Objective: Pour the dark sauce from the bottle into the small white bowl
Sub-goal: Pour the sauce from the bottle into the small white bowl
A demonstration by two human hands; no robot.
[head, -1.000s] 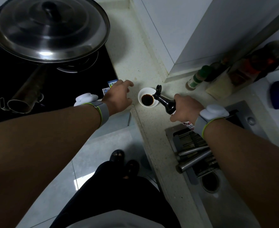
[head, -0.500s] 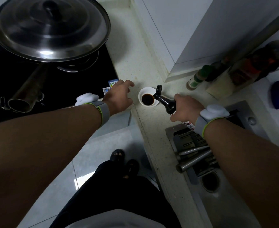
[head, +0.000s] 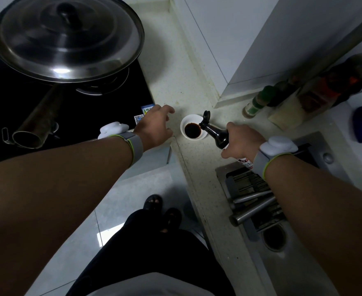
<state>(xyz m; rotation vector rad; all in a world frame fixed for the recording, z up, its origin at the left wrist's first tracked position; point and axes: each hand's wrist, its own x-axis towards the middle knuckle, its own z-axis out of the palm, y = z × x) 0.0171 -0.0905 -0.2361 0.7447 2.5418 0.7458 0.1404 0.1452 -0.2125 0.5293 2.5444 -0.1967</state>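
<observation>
A small white bowl (head: 188,121) sits on the pale counter near its front edge and holds a pool of dark sauce (head: 192,130). My right hand (head: 241,140) grips a dark sauce bottle (head: 216,135) tilted to the left, its spout over the bowl's right rim and its flip cap hanging open. My left hand (head: 154,127) hovers just left of the bowl with fingers spread, holding nothing and not touching the bowl.
A wok under a steel lid (head: 67,37) sits on the black stove (head: 9,116) at left. Several condiment bottles (head: 259,101) stand along the back right wall. A sink (head: 282,210) with metal utensils lies under my right forearm.
The pool of dark sauce in the bowl looks slightly larger. Both hands and the tilted bottle have stayed nearly still.
</observation>
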